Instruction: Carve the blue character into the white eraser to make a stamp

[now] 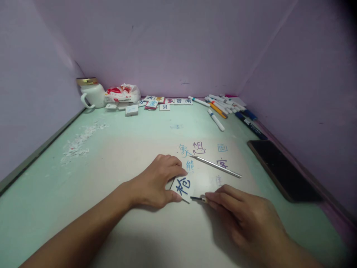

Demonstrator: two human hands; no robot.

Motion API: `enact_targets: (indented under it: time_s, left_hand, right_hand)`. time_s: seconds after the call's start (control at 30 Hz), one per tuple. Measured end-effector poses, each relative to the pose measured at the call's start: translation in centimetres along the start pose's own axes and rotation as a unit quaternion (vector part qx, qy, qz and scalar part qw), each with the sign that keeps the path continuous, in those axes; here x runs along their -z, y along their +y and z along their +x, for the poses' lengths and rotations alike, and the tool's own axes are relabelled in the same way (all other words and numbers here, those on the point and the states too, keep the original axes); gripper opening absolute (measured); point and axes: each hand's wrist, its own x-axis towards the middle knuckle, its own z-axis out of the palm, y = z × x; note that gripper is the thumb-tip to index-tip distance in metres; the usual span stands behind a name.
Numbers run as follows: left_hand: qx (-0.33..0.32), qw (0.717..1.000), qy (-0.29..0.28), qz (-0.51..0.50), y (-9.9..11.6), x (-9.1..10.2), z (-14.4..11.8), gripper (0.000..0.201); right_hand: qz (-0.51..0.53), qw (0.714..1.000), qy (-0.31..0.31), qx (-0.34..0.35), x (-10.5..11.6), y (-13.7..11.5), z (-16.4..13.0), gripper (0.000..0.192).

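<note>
My left hand [158,182] rests on the table and pinches a small white card [182,187] bearing a dark blue written character, holding it flat between thumb and fingers. My right hand [242,216] lies just right of the card, fingers closed on a small thin tool with a dark tip [198,198] that points at the card's lower right corner. A thin metal rod [216,166] lies diagonally just beyond both hands, over characters written in blue and purple on the table surface [206,156].
A black tablet [281,169] lies at the right. Several markers [223,106] and small character tiles [164,102] line the back wall, beside a white jug [92,93] and a plastic packet [122,93]. White scraps [79,143] litter the left side. Purple walls enclose the table.
</note>
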Motion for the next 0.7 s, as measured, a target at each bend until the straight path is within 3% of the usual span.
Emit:
enact_targets:
  time_s: [0.23,0.7]
  left_hand:
    - [-0.002,1.0,0.007,0.002,0.0,-0.2,0.1,0.04]
    - [0.024,1.0,0.0,-0.01,0.2,-0.1,0.4,0.04]
  right_hand:
    - [-0.007,1.0,-0.014,-0.02,-0.2,-0.5,-0.3,0.026]
    - [0.009,0.999,0.048,-0.016,-1.1,-0.9,-0.5,0.022]
